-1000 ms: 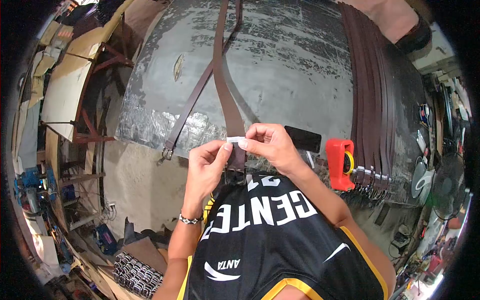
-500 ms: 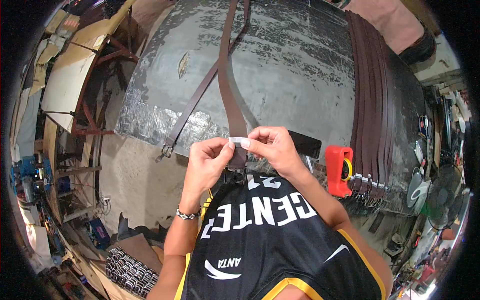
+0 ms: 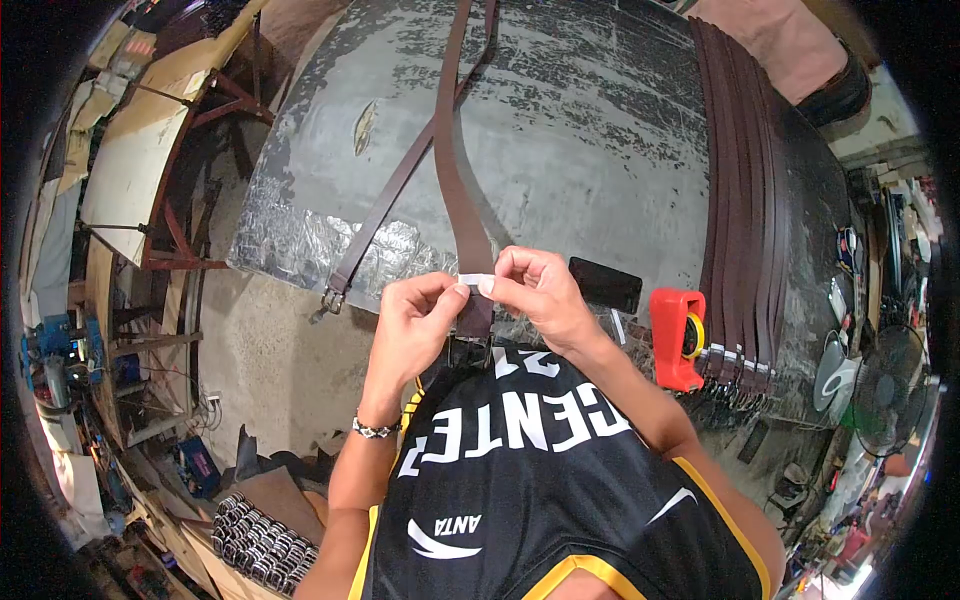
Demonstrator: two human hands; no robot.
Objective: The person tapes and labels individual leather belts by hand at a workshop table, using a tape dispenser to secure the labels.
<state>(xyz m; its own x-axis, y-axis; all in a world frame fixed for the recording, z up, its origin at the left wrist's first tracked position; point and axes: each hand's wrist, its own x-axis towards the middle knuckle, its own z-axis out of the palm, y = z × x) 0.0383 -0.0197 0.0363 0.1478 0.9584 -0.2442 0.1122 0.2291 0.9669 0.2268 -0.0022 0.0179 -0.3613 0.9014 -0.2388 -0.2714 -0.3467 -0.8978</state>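
Observation:
A long brown belt [image 3: 453,170] runs down the worktable toward me, its near end by my shirt. A short white paper or tape band [image 3: 474,280] lies across it. My left hand [image 3: 418,312] is closed, thumb and finger pinching the belt's left edge and the band. On the other side, my right hand [image 3: 543,295] has its thumb on the band's right end, index finger curled just above. Another brown strap length [image 3: 385,205] crosses beneath, ending at a metal buckle [image 3: 333,299] by the table's edge.
Several brown belts [image 3: 740,200] with white bands lie side by side on the right of the worktable [image 3: 580,180]. A red tape dispenser [image 3: 678,340] and a black flat rectangle [image 3: 605,286] are nearer. Rolled belts [image 3: 262,540] fill a box lower left; a fan [image 3: 885,390] stands right.
My right hand's fingers have lifted slightly, and its index finger has shifted up from the white band. My left hand has kept its hold in nearly the same place.

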